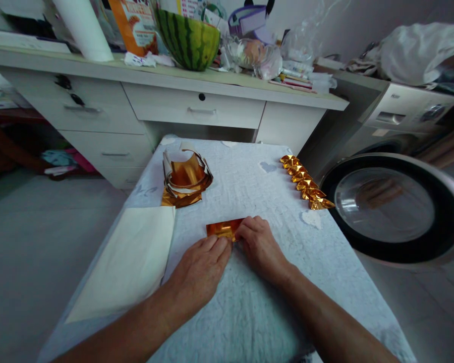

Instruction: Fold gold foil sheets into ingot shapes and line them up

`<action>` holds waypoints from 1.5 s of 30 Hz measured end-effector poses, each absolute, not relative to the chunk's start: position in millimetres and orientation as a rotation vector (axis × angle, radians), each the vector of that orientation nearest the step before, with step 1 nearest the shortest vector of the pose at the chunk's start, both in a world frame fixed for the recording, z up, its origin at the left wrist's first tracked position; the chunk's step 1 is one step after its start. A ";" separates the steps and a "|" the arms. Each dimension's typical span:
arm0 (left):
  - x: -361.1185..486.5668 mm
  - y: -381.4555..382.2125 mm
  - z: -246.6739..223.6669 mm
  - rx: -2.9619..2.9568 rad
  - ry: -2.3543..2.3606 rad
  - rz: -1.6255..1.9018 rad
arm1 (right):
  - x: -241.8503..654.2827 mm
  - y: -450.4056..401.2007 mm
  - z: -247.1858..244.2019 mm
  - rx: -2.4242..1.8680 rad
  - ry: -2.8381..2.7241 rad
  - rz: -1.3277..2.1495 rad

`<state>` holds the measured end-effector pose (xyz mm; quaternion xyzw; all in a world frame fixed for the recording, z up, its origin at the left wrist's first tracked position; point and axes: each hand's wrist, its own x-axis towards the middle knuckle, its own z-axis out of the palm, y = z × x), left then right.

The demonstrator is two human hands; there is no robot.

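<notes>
A small rectangle of shiny gold foil paper (222,228) lies on the cloth-covered table (242,181). My left hand (206,259) has its fingers closed on the sheet's near edge. At the sheet's right end, my right hand (258,241) pinches it, thumb and fingertips together. Part of the paper is hidden under the fingers. Farther right runs a row of folded gold foil pieces (304,182), set close to one another. To the far left stands a curled stack of gold foil sheets (187,176) with pale backing.
A cream paper sheet (128,257) lies along the table's left side. Behind stands a white desk (204,108) with drawers, bearing a cut watermelon (189,38), an orange packet (136,27) and clutter. On the right, a washing machine's round door (389,206) hangs open beside the table.
</notes>
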<state>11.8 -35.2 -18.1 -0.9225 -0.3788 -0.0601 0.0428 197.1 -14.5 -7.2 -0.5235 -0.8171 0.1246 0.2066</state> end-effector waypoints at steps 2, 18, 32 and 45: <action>12.7 -35.1 -17.0 -2.822 -1.172 -0.179 | 194.8 -15.5 -7.9 -1.403 -2.305 0.422; 9.3 -53.0 -6.9 -2.635 -1.359 -0.141 | 181.5 -11.4 -3.0 -1.618 -2.218 0.434; 8.4 -51.1 -5.4 -2.644 -1.329 -0.202 | 166.7 -10.1 -3.5 -1.809 -2.245 0.234; 8.4 -51.2 -1.8 -2.641 -1.333 -0.116 | 177.6 -11.3 -3.3 -1.777 -2.187 0.257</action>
